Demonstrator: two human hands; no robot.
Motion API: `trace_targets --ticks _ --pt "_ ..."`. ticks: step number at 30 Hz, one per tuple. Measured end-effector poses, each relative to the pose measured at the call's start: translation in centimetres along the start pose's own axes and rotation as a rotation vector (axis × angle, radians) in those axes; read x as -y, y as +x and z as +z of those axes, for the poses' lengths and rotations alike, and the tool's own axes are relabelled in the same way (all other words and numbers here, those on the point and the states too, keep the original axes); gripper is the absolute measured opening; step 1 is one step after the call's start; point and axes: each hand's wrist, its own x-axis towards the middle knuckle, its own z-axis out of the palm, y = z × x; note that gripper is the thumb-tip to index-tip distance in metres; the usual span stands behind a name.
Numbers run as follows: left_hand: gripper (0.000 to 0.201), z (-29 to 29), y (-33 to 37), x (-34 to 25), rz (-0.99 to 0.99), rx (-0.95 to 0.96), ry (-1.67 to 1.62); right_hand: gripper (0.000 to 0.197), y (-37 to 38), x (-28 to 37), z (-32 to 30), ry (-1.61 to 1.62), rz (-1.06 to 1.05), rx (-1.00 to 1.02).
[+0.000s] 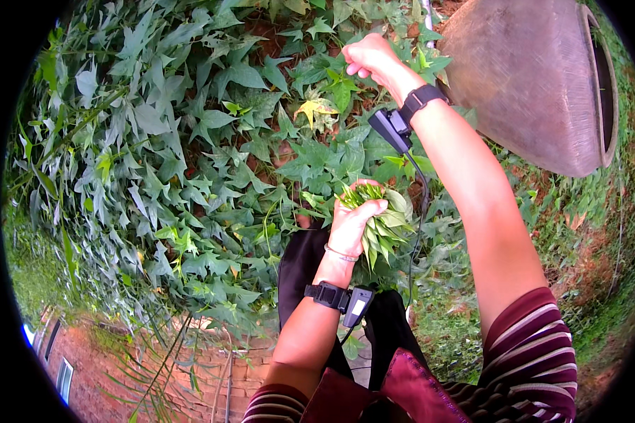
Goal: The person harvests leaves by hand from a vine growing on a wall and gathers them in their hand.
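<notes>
My left hand (351, 227) is closed round a bunch of sweet potato leaves (382, 236), its thumb lying across the stems. The cut or broken stem ends point up and away from me, while the leaf blades hang toward the lower right. Farther out, my right hand (374, 55) reaches over the leafy vines (254, 134) with its fingers curled in. Bright green leaves (341, 88) lie just below those fingers. Whatever the right fingers may pinch is hidden.
A large grey-brown clay jar (522, 84) lies tipped at the upper right, beside my right forearm. A black cable (423, 204) runs down from the right wristband. At the lower left stands a brick wall (183, 381), with thin stalks before it.
</notes>
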Motion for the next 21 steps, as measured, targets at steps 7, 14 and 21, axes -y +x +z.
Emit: trace_targets --ticks 7,14,21 --pt "0.029 0.3 0.0 -0.1 0.002 -0.012 -0.019 0.033 -1.3 -0.9 1.4 -0.506 0.065 -0.069" --pt "0.029 0.5 0.0 0.0 0.006 -0.032 0.032 0.045 -1.9 0.2 2.3 0.311 0.133 0.002" --pt "0.027 0.8 0.1 -0.3 -0.006 -0.007 -0.011 0.025 0.4 -0.5 4.9 0.300 0.322 -0.064"
